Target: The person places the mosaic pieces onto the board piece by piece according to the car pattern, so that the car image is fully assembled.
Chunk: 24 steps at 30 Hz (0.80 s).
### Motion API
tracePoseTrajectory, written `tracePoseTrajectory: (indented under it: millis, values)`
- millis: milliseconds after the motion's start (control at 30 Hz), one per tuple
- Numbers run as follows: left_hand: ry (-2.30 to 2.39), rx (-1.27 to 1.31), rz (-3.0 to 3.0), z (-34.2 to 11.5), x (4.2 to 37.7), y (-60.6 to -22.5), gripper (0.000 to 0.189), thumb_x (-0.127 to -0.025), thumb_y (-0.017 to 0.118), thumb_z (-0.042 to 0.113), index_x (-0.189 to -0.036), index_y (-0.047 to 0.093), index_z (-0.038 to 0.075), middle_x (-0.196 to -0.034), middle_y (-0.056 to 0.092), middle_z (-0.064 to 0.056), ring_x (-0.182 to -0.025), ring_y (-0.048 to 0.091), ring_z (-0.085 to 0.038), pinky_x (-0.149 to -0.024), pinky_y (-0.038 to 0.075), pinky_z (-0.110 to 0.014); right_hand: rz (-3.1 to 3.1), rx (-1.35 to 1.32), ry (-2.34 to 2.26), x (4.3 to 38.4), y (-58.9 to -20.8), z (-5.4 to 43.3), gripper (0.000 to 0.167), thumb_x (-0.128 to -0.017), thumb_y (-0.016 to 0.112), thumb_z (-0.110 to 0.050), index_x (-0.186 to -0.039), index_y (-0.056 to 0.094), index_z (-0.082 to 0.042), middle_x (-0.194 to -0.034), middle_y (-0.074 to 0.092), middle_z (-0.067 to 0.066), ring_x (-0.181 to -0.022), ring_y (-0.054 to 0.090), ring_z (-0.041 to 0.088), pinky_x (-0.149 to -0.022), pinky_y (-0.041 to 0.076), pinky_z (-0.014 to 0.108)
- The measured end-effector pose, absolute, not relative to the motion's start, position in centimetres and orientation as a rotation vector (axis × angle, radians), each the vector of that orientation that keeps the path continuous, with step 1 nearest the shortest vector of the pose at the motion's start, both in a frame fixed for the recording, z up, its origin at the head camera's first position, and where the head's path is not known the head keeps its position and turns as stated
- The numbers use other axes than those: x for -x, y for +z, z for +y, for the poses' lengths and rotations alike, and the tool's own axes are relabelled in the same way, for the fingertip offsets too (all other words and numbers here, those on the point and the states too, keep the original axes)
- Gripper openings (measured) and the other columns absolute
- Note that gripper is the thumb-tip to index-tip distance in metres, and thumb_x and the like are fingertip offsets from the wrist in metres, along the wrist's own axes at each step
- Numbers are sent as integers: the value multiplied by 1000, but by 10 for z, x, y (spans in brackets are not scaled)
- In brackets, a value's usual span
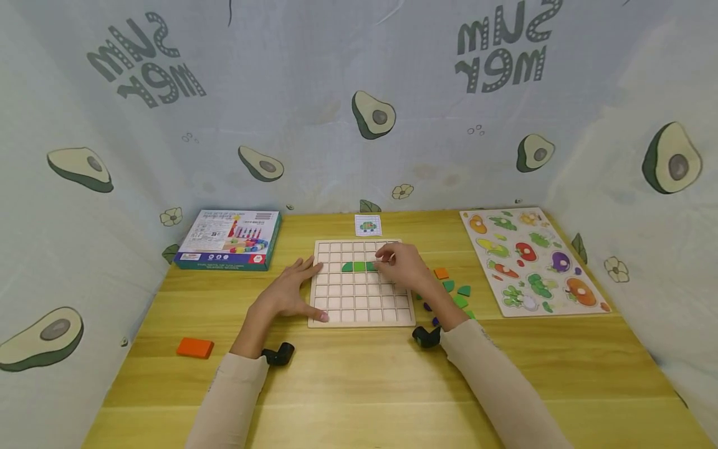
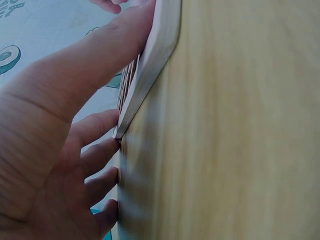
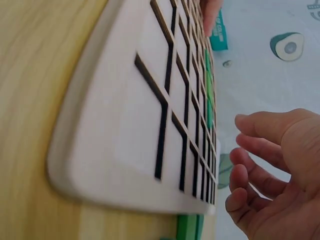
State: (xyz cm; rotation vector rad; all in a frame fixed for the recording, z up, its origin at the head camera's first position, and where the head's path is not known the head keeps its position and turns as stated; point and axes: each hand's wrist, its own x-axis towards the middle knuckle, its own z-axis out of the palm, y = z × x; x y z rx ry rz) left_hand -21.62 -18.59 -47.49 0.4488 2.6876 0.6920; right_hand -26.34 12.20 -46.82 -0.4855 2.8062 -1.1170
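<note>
A square wooden grid board (image 1: 339,310) lies on the table with three green pieces (image 1: 359,267) side by side in one row; the left one has a curved corner. My left hand (image 1: 287,288) spreads along the board's left edge, thumb on its near corner and fingertips at the side, as the left wrist view shows. Over the row's right end is my right hand (image 1: 405,266), fingertips close to the rightmost green piece. In the right wrist view the fingers (image 3: 260,150) of that hand bend loosely, thumb apart, nothing visible between them.
Several loose orange, green and blue pieces (image 1: 464,290) lie right of the board, partly under my right forearm. A small picture card (image 1: 368,225) is behind the board. A vegetable puzzle board (image 1: 493,274) is at right, a box (image 1: 229,240) at back left, an orange block (image 1: 195,347) at front left.
</note>
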Motion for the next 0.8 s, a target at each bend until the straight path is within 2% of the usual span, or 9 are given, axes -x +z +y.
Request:
tracePoseTrajectory:
  millis: [167, 500, 800]
  values:
    - [701, -451, 2688, -185, 215, -476, 124, -63, 91, 65, -164, 30, 24, -175, 12, 0, -162, 3, -32, -126, 16, -66, 2824, 464, -1129, 258, -461, 141, 24, -97, 72, -22, -114, 76, -6, -100, 69, 10, -80, 56, 21, -69, 49, 32]
    - [697, -440, 2687, -188, 217, -476, 126, -62, 90, 68, -164, 29, 26, -175, 11, 1, -162, 3, -32, -125, 17, -67, 2852, 383, -1036, 253, -458, 174, 23, -97, 70, -16, -116, 75, -4, -104, 70, 12, -86, 59, 23, -74, 51, 34]
    - [714, -450, 2693, -187, 215, -473, 125, -62, 91, 66, -164, 31, 22, -175, 13, -2, -162, 5, -34, -125, 17, -67, 2865, 434, -918, 251, -467, 190, 27, -95, 73, -16, -118, 74, -1, -109, 69, 16, -96, 63, 28, -85, 56, 45]
